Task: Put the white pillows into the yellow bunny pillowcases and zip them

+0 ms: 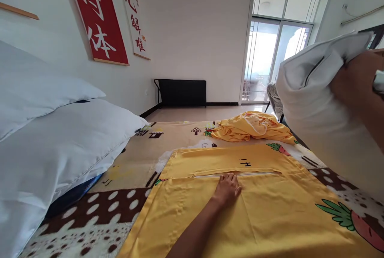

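Observation:
A yellow pillowcase point(192, 218) with carrot or radish prints lies flat before me, its zippered slit point(264, 173) parted slightly near the far side. My left hand point(228, 188) rests at the middle of that slit, fingers curled onto its near edge. Raised on the right is a white pillow point(312, 110), folded or bunched at its top. My right hand point(360, 78) grips it near the upper end; part of that hand is hidden by the pillow and the frame edge.
White pillows point(90, 134) are stacked at the left. Crumpled yellow fabric point(252, 126) lies beyond the pillowcase on the patterned blanket point(120, 206). A black folded panel point(183, 93) stands against the far wall, and a glass door point(264, 58) is at the back right.

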### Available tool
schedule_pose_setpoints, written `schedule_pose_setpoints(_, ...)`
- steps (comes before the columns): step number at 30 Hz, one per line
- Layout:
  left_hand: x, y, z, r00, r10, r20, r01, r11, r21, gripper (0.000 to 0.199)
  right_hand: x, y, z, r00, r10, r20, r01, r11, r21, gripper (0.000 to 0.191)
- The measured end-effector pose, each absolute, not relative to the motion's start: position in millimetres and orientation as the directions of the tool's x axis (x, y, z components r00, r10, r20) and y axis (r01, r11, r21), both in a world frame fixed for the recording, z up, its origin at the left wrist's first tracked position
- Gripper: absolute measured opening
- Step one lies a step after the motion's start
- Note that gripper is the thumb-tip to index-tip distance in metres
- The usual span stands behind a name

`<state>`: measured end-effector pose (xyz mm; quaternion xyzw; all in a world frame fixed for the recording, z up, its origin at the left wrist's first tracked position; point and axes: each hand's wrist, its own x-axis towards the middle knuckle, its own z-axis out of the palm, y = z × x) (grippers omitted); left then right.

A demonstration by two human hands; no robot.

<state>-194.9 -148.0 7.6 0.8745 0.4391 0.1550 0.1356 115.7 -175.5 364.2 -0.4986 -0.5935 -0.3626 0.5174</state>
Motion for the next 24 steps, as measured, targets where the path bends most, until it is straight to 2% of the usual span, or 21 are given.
schedule_pose_setpoints(2,-196,-150,3,0.567,0.808,0.162,0.737,-0.585,0.338,0.041,82,-164,325,0.04,0.27,0.962,0.995,0.077,-0.063,0.015)
schedule_pose_setpoints(4,-198,-152,5,0.587,0.795,0.152,0.735,-0.602,0.311,0.039,43,-149,280,-0.076,0.44,0.895,0.997,0.055,0.058,0.018)
schedule_pose_setpoints(7,-203,-161,10,0.636,0.764,0.111,0.715,-0.637,0.288,0.034,-15,-129,210,-0.247,0.616,0.748,0.968,0.19,0.164,0.018)
schedule_pose_setpoints(10,-214,-174,14,0.677,0.73,0.09,0.684,-0.67,0.287,0.034,-70,-120,145,-0.432,0.717,0.547,0.9,0.382,0.209,0.021)
schedule_pose_setpoints(13,-232,-188,25,0.724,0.682,0.102,0.601,-0.697,0.39,0.044,-108,-122,98,-0.535,0.742,0.405,0.843,0.503,0.191,0.021)
schedule_pose_setpoints(16,-258,-196,44,0.742,0.669,0.05,0.583,-0.68,0.445,0.038,-118,-129,79,-0.559,0.757,0.338,0.826,0.544,0.147,0.018)
schedule_pose_setpoints(18,-276,-194,57,0.696,0.718,-0.025,0.672,-0.639,0.375,0.028,-112,-133,78,-0.567,0.772,0.288,0.818,0.568,0.087,0.015)
schedule_pose_setpoints(20,-292,-182,64,0.56,0.828,-0.04,0.806,-0.533,0.259,0.025,-103,-136,79,-0.577,0.782,0.233,0.806,0.592,0.011,0.015)
schedule_pose_setpoints(22,-302,-163,66,0.409,0.912,0.028,0.897,-0.408,0.172,0.029,-98,-139,80,-0.584,0.787,0.198,0.797,0.603,-0.043,0.016)
schedule_pose_setpoints(24,-305,-138,60,0.365,0.927,0.09,0.917,-0.375,0.138,0.031,-98,-141,79,-0.578,0.793,0.193,0.801,0.597,-0.053,0.016)
